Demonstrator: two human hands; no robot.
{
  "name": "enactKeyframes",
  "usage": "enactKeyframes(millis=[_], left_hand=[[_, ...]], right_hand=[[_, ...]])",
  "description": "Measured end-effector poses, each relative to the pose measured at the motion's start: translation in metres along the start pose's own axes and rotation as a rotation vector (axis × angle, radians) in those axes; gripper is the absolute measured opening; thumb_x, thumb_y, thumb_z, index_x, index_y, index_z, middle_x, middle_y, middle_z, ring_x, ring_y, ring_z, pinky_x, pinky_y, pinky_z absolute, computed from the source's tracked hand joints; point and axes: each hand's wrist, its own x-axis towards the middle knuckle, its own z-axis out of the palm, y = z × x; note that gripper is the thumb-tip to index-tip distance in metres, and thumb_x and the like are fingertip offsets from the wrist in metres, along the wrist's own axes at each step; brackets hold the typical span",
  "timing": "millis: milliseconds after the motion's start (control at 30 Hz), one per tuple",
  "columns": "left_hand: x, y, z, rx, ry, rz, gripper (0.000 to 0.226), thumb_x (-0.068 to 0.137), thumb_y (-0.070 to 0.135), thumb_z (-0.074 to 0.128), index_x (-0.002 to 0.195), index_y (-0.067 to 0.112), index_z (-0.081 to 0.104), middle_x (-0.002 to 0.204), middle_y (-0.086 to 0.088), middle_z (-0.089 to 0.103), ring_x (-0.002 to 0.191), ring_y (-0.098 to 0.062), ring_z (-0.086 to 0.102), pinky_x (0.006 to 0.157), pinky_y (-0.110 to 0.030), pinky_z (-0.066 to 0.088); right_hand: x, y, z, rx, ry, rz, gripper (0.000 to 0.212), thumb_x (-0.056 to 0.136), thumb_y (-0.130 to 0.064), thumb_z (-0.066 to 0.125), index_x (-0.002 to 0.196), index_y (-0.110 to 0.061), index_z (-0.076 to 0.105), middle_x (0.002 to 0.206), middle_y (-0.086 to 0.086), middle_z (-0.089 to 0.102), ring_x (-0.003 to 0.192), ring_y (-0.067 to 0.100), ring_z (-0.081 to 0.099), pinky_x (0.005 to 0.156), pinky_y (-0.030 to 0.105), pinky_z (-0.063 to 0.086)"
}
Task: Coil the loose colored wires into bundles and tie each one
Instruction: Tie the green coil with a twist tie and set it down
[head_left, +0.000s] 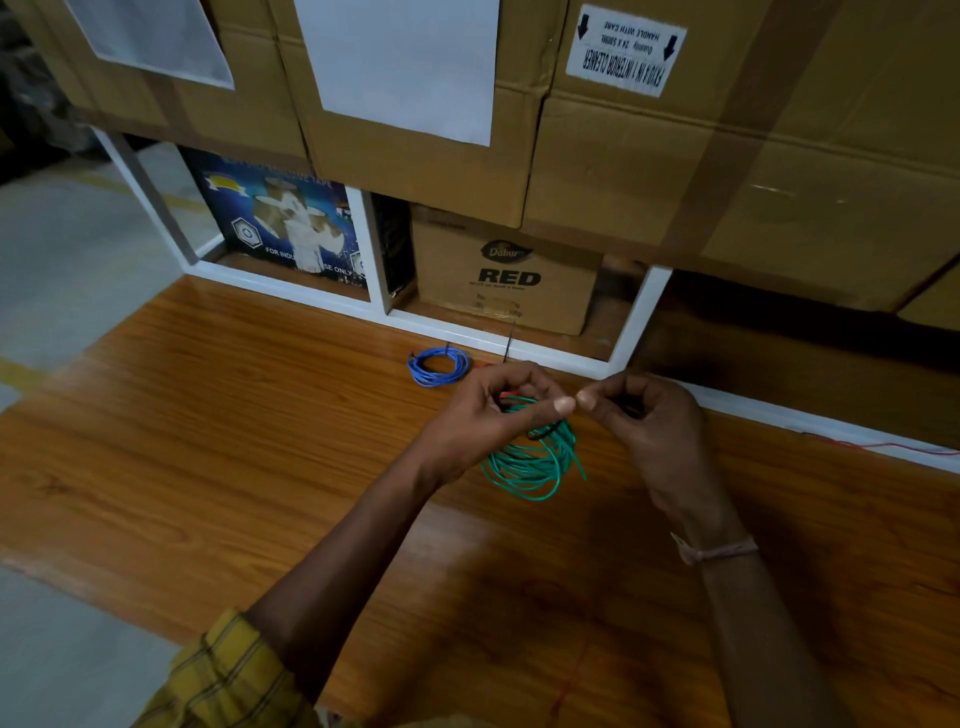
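Note:
A coil of green wire (530, 465) hangs above the wooden tabletop (260, 441), and my left hand (488, 410) grips its top between thumb and fingers. A thin black tie (545, 430) wraps the coil just below my thumb. My right hand (644, 415) is curled beside it and pinches the dark end of that tie. The two thumbs nearly touch. Behind my left hand lies a blue wire coil (438, 367), bound with a black tie. A loose red wire (883, 446) runs along the table's right back edge.
A white shelf frame (467, 330) borders the table's back, holding a "RED" carton (506, 278) and a blue printed box (280, 228). Large cardboard cartons (675, 156) overhang above. A black strip (509, 343) stands near the frame.

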Motion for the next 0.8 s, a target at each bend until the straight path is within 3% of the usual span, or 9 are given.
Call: enactKeyframes(millis=[100,233,300,367,500,600,800], left_hand=[[0.003,-0.001,-0.001,0.031,-0.004,-0.002,0.01,0.093,0.009,0.079,0.098,0.002,0.073,0.095,-0.02,0.075,0.088,-0.023,0.071,0.083,-0.041,0.056],[0.004,-0.002,-0.005,0.099,-0.032,-0.025,0.006,0.095,0.001,0.072,0.093,0.007,0.073,0.084,0.001,0.072,0.08,-0.008,0.067,0.075,-0.022,0.053],[0.003,-0.006,-0.008,0.118,-0.036,-0.027,0.009,0.095,-0.003,0.07,0.092,0.004,0.072,0.079,-0.001,0.068,0.073,-0.005,0.062,0.07,-0.018,0.049],[0.002,-0.01,-0.009,0.118,-0.03,-0.045,0.008,0.095,-0.006,0.069,0.092,0.002,0.072,0.075,-0.001,0.065,0.066,-0.001,0.058,0.065,-0.014,0.045],[0.001,-0.015,-0.007,0.066,0.012,-0.086,0.003,0.095,-0.006,0.069,0.095,-0.004,0.071,0.071,-0.007,0.062,0.052,-0.003,0.048,0.051,-0.016,0.038],[0.002,-0.016,-0.003,0.031,0.054,-0.114,0.005,0.095,-0.006,0.069,0.098,-0.01,0.069,0.076,-0.018,0.06,0.052,-0.007,0.046,0.048,-0.015,0.036],[0.007,-0.027,0.003,0.035,0.054,-0.143,0.006,0.096,0.0,0.072,0.097,-0.005,0.07,0.065,0.004,0.062,0.049,-0.003,0.047,0.047,-0.014,0.036]], right_hand=[[-0.001,0.005,0.003,-0.026,-0.021,0.004,0.003,0.087,-0.018,0.079,0.088,-0.018,0.076,0.089,-0.005,0.075,0.089,0.011,0.071,0.078,0.02,0.055],[-0.001,0.009,0.004,-0.033,0.063,0.025,0.001,0.093,-0.02,0.073,0.093,-0.019,0.073,0.088,-0.007,0.071,0.086,0.002,0.066,0.077,0.018,0.052],[0.003,0.011,0.0,-0.011,0.183,0.05,0.005,0.096,-0.023,0.07,0.093,-0.028,0.07,0.091,-0.009,0.069,0.085,-0.003,0.062,0.081,0.021,0.05],[0.005,0.013,-0.001,-0.001,0.237,0.086,0.011,0.099,-0.023,0.066,0.093,-0.033,0.067,0.093,-0.008,0.067,0.083,0.003,0.061,0.082,0.03,0.05],[0.007,0.011,0.007,0.285,0.124,0.19,0.009,0.104,-0.016,0.056,0.098,-0.019,0.062,0.093,0.0,0.071,0.083,0.008,0.069,0.07,0.026,0.051],[0.003,0.008,0.013,0.528,-0.007,0.236,0.005,0.099,-0.015,0.058,0.102,-0.017,0.062,0.102,0.007,0.075,0.089,0.015,0.071,0.07,0.022,0.053],[0.001,0.013,0.03,0.435,0.028,0.278,0.014,0.1,-0.006,0.059,0.096,-0.016,0.068,0.089,0.005,0.069,0.075,0.006,0.061,0.063,0.02,0.044]])
